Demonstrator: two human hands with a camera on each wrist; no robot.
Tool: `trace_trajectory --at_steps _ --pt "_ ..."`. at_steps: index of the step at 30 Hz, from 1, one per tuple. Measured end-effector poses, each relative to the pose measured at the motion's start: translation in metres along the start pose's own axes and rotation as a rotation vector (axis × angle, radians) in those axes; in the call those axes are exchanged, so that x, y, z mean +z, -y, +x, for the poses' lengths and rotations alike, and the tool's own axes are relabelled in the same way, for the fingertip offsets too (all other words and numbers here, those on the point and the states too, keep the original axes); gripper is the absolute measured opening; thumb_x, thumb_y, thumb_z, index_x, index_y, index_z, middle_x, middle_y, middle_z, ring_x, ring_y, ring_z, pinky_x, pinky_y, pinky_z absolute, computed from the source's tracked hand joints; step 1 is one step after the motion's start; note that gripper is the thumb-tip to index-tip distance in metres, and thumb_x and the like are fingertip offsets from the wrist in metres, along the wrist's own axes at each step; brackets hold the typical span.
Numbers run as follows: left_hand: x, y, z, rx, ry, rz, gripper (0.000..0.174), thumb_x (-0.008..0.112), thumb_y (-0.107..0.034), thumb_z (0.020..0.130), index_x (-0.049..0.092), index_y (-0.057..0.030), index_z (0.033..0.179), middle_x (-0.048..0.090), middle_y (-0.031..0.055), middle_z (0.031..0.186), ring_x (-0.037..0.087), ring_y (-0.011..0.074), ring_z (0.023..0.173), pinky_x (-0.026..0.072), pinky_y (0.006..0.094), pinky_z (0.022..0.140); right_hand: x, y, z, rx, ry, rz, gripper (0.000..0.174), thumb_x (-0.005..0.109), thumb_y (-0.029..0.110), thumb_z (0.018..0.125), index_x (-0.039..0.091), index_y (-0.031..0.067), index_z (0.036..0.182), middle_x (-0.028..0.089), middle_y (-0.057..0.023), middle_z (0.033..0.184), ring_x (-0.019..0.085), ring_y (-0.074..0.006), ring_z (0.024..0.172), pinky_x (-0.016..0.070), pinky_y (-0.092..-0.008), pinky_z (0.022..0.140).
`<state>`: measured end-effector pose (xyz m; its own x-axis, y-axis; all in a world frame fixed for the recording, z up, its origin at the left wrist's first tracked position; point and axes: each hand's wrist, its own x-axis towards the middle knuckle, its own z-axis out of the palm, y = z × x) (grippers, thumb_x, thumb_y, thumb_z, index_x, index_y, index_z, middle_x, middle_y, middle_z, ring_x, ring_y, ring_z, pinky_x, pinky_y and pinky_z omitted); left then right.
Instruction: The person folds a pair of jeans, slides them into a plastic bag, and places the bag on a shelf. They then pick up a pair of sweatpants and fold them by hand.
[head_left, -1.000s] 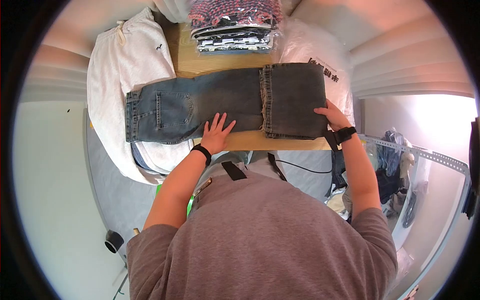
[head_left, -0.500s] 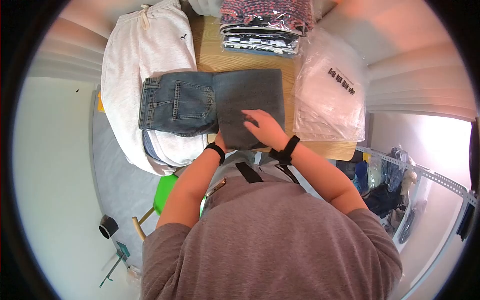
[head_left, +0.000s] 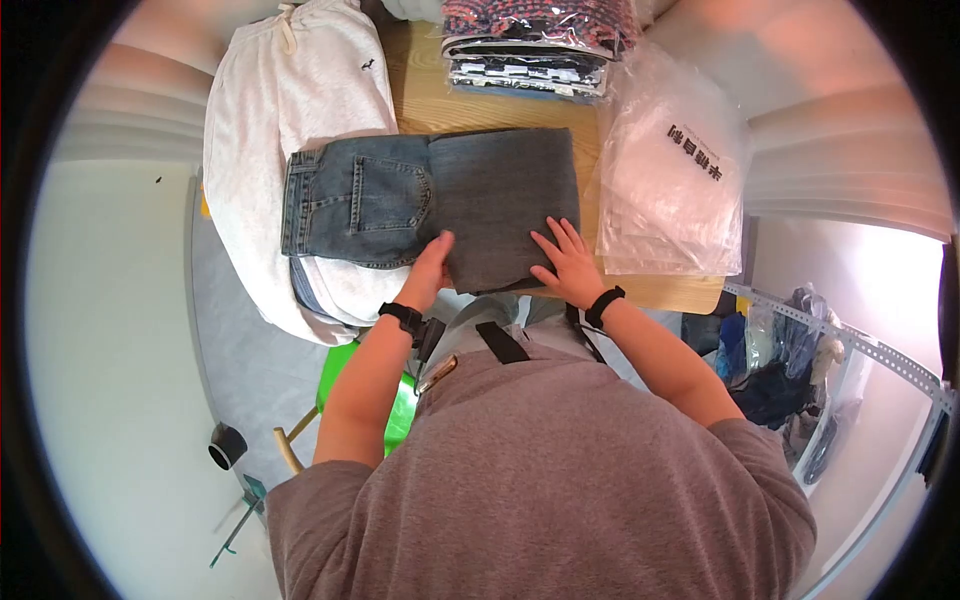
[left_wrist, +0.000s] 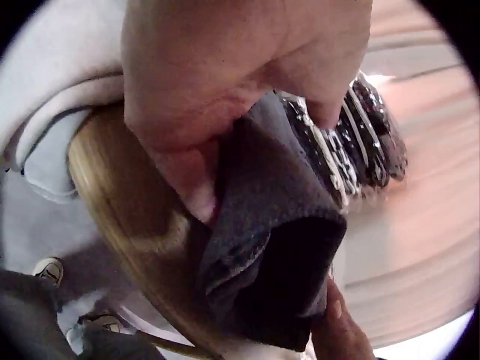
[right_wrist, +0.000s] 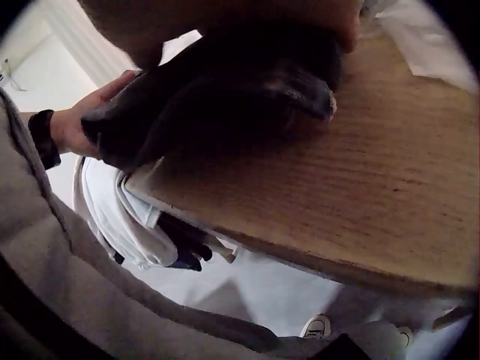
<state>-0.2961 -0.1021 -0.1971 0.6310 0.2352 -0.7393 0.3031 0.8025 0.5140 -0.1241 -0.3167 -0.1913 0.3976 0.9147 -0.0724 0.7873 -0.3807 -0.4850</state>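
A pair of blue-grey jeans [head_left: 500, 190] lies folded crosswise, its waistband to the left and a back pocket showing. At the near edge my left hand [head_left: 426, 272] grips the folded leg, thumb on top. The left wrist view shows its fingers curled in under the dark denim [left_wrist: 277, 180]. My right hand [head_left: 574, 272] rests on the near right corner with spread, straight fingers. In the right wrist view, the folded layers of denim [right_wrist: 225, 97] are seen end-on over the table.
Light sweatpants [head_left: 290, 110] drape over the wooden table's [head_left: 420, 90] left side, partly under the jeans. Bagged folded clothes [head_left: 535, 60] are stacked at the back. Clear plastic bags [head_left: 670, 220] lie on the right. Below stands a green chair [head_left: 400, 415].
The frayed leg end has been folded leftward over the jeans, making them shorter. My right hand went from gripping that end to the near right corner; my left moved from lying flat to gripping the edge.
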Motion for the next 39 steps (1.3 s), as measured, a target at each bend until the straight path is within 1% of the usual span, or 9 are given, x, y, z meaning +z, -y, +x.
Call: trace_trajectory --at_steps 3,9,16,23,26,30,32,36,39 --pt "0.02 0.006 0.01 0.335 -0.076 0.617 0.055 0.057 -0.017 0.086 0.033 0.0027 0.132 0.046 0.0138 0.128 0.047 0.0233 0.114 0.0364 0.0332 0.097 -0.01 -0.001 0.0 -0.008 0.018 0.038 0.059 0.063 0.033 0.08 0.042 0.0169 0.132 0.028 -0.0131 0.143 0.022 -0.0344 0.133 0.0257 -0.0444 0.106" --pt "0.048 -0.029 -0.003 0.51 0.078 0.624 0.049 0.059 -0.005 0.08 0.043 0.0013 0.126 0.055 0.0125 0.116 0.053 0.0226 0.105 0.0381 0.032 0.094 0.001 -0.016 -0.007 0.0 -0.017 0.061 0.071 0.071 0.023 0.069 0.04 0.0196 0.133 0.027 -0.0128 0.143 0.022 -0.0345 0.133 0.0294 -0.0445 0.105" --pt "-0.02 -0.002 0.043 0.27 -0.202 0.424 0.044 0.062 -0.005 0.078 0.047 0.0047 0.118 0.057 0.0138 0.114 0.055 0.0221 0.102 0.041 0.0319 0.089 -0.001 0.0 0.002 0.025 0.02 0.029 0.073 0.07 0.008 0.067 0.04 0.0199 0.133 0.028 -0.0127 0.142 0.022 -0.0335 0.133 0.0311 -0.0419 0.106" --pt "-0.028 -0.002 0.046 0.202 -0.184 0.486 0.042 0.06 -0.009 0.083 0.045 0.0072 0.118 0.054 0.0154 0.117 0.053 0.0233 0.104 0.0403 0.033 0.09 0.005 -0.023 -0.001 0.01 0.049 0.088 0.072 0.056 -0.009 0.062 0.046 0.0179 0.128 0.031 -0.0079 0.141 0.022 -0.0312 0.134 0.0334 -0.0382 0.105" --pt "-0.03 -0.002 0.044 0.317 -0.262 0.666 0.042 0.064 -0.012 0.079 0.049 0.0071 0.113 0.058 0.0193 0.109 0.057 0.029 0.097 0.0433 0.0354 0.084 0.006 -0.022 -0.001 -0.021 0.033 0.042 0.071 0.062 -0.005 0.066 0.044 0.0196 0.129 0.03 -0.009 0.142 0.024 -0.031 0.133 0.034 -0.0385 0.105" --pt "-0.022 -0.052 -0.039 1.1 -1.04 1.412 0.049 0.068 -0.02 0.076 0.048 0.0018 0.115 0.052 0.0209 0.111 0.049 0.0367 0.106 0.0407 0.044 0.087 0.003 -0.031 -0.001 -0.039 0.077 0.076 0.07 0.06 -0.006 0.067 0.044 0.0204 0.129 0.03 -0.0079 0.142 0.025 -0.0306 0.133 0.0328 -0.0378 0.106" --pt "-0.039 -0.074 -0.071 1.215 -1.419 1.419 0.057 0.071 -0.024 0.073 0.046 -0.0003 0.118 0.046 0.0233 0.118 0.044 0.0399 0.11 0.0383 0.048 0.089 -0.001 -0.031 -0.002 -0.055 0.106 0.037 0.066 0.058 -0.003 0.071 0.043 0.0218 0.13 0.029 -0.0066 0.143 0.027 -0.0291 0.132 0.0311 -0.0394 0.106" --pt "-0.116 -0.088 -0.062 0.983 -1.571 1.285 0.071 0.075 -0.033 0.071 0.042 0.0043 0.122 0.045 0.0273 0.119 0.044 0.0412 0.11 0.0383 0.0474 0.091 0.006 -0.027 -0.003 -0.112 0.046 -0.257 0.062 0.058 0.004 0.074 0.042 0.0236 0.131 0.029 -0.0068 0.143 0.027 -0.0279 0.132 0.0275 -0.0461 0.106" --pt "-0.129 -0.105 -0.057 0.722 -1.275 0.952 0.075 0.077 -0.034 0.069 0.044 0.0096 0.119 0.046 0.0299 0.116 0.047 0.0397 0.105 0.0394 0.0435 0.091 0.0 -0.01 -0.002 -0.086 0.081 -0.516 0.061 0.06 0.018 0.076 0.04 0.0255 0.133 0.029 -0.0081 0.143 0.026 -0.0291 0.133 0.024 -0.0523 0.104"
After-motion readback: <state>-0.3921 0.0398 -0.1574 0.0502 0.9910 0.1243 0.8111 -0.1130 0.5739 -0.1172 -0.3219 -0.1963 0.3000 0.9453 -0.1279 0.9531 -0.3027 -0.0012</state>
